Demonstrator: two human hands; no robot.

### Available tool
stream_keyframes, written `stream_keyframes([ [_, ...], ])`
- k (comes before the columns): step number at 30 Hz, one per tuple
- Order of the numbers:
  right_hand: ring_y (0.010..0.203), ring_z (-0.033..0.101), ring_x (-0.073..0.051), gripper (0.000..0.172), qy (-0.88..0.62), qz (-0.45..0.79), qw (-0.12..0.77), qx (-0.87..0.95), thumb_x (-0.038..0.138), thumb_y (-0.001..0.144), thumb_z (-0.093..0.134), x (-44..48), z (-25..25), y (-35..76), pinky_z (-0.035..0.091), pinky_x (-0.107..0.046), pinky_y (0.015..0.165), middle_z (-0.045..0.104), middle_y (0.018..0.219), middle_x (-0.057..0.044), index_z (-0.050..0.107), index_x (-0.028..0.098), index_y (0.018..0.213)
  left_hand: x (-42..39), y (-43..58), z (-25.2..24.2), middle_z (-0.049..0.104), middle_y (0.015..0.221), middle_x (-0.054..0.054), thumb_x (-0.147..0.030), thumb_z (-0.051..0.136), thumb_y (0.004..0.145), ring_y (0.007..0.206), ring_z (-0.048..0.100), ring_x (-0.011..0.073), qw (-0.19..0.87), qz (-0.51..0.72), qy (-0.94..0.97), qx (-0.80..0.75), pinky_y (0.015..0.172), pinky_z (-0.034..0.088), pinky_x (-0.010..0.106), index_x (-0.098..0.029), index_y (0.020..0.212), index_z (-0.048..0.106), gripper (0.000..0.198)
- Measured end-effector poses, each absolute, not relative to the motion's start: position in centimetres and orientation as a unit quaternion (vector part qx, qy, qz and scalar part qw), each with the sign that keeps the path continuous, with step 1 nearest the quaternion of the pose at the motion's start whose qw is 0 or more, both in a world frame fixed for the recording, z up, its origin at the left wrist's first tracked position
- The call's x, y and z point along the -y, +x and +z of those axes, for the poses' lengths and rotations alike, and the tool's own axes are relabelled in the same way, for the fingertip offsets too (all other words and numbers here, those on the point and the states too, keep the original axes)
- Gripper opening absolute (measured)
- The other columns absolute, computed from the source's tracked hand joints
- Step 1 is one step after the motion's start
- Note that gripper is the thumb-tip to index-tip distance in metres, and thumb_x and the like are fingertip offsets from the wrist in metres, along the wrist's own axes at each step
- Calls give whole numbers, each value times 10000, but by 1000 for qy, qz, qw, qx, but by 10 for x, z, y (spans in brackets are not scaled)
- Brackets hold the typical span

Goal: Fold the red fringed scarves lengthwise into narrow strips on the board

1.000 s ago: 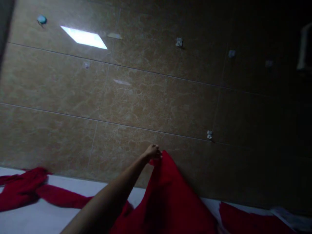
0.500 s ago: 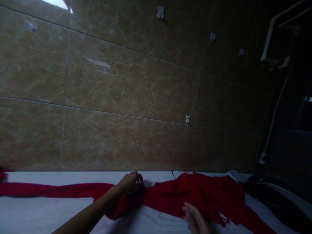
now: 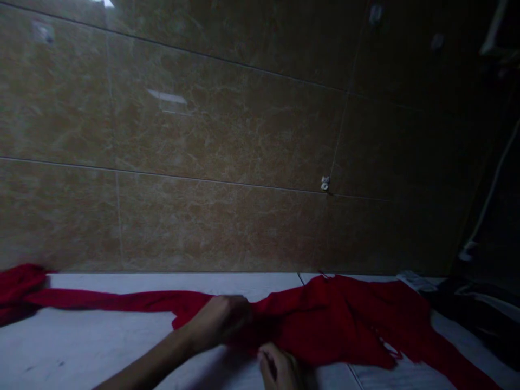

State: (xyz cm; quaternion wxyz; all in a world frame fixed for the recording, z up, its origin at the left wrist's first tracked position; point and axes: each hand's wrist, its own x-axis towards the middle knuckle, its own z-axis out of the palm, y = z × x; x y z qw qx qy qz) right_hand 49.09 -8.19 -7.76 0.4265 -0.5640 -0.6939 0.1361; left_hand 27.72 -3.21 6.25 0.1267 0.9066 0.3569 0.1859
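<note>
A red cloth garment (image 3: 325, 319) lies spread across a white surface, with a long narrow stretch (image 3: 114, 300) running left to a bunched end (image 3: 18, 290). My left hand (image 3: 219, 322) comes in from the lower left and is closed on the gathered middle of the cloth. Just below it, my right hand (image 3: 280, 367) rests at the cloth's lower edge with curled fingers. The picture is dim, so I cannot tell whether those fingers hold any fabric.
A brown marble-patterned tile wall (image 3: 203, 135) rises behind the white surface (image 3: 101, 338). Dark fabric (image 3: 475, 311) lies at the right end. A thin white cord (image 3: 487, 200) runs down the dark area at right.
My left hand has moved right and closed on the cloth. My right hand has moved left, close to it. The view has tilted down from the wall toward the cloth.
</note>
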Motion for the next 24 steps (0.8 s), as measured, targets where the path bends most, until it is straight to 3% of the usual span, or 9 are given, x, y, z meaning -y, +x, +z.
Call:
stream_keyframes([
  [3, 771, 674, -211, 364, -543, 145, 444, 698, 460, 999, 424, 90, -67, 498, 469, -250, 697, 719, 835, -57, 721, 261, 930, 2, 276, 74, 717, 1198, 130, -385, 557, 933, 1072, 687, 273, 82, 174, 833, -519, 933, 507, 359, -211, 1193, 681, 337],
  [6, 573, 637, -199, 487, -542, 239, 447, 670, 597, 1027, 377, 99, -55, 504, 458, -242, 542, 648, 625, -33, 691, 226, 1019, -22, 273, 69, 759, 1008, 160, -414, 695, 819, 974, 716, 354, 102, 103, 812, -566, 862, 527, 432, -189, 961, 758, 274],
  [8, 494, 620, -190, 565, -529, 314, 474, 630, 687, 1009, 366, 105, -49, 505, 455, -236, 478, 640, 602, -25, 654, 203, 1043, -29, 268, 63, 768, 940, 131, -409, 637, 855, 919, 723, 320, 121, 84, 801, -580, 798, 523, 384, -210, 905, 763, 241],
  [11, 644, 687, -210, 611, -506, 313, 543, 593, 763, 947, 438, 111, -41, 500, 556, -272, 598, 715, 814, -97, 641, 187, 962, -28, 263, 56, 759, 863, 90, -510, 513, 925, 838, 706, 247, 153, 69, 797, -579, 712, 485, 300, -214, 884, 758, 386],
  [14, 769, 683, -226, 593, -503, 289, 592, 560, 757, 895, 545, 110, -34, 493, 584, -296, 689, 714, 884, -109, 674, 178, 910, -20, 263, 53, 653, 619, 31, -605, 619, 828, 629, 614, 185, 207, 37, 810, -548, 569, 404, 258, -188, 722, 726, 443],
  [17, 778, 666, -228, 603, -518, 325, 649, 452, 758, 785, 686, 100, -30, 489, 588, -302, 677, 705, 874, -89, 686, 168, 912, -9, 268, 50, 619, 626, -1, -509, 604, 851, 606, 557, 149, 241, 47, 824, -511, 537, 365, 239, -177, 788, 730, 360],
  [19, 792, 666, -241, 643, -526, 339, 679, 385, 763, 677, 766, 93, -30, 487, 588, -312, 660, 702, 864, -81, 666, 171, 908, 0, 273, 46, 642, 680, 5, -529, 531, 900, 629, 573, 155, 253, 60, 829, -496, 545, 380, 238, -180, 838, 728, 406],
  [21, 838, 671, -260, 681, -524, 339, 695, 357, 756, 614, 800, 87, -29, 482, 590, -329, 665, 704, 897, -84, 632, 181, 937, 10, 278, 42, 679, 741, 28, -576, 622, 833, 683, 616, 195, 248, 73, 831, -493, 574, 406, 261, -186, 856, 724, 404],
  [24, 874, 667, -256, 713, -514, 342, 706, 347, 752, 623, 786, 86, -26, 474, 584, -321, 649, 698, 977, -91, 595, 190, 1019, 22, 282, 36, 715, 794, 81, -410, 755, 722, 759, 668, 273, 225, 109, 829, -500, 649, 440, 320, -187, 793, 715, 238],
])
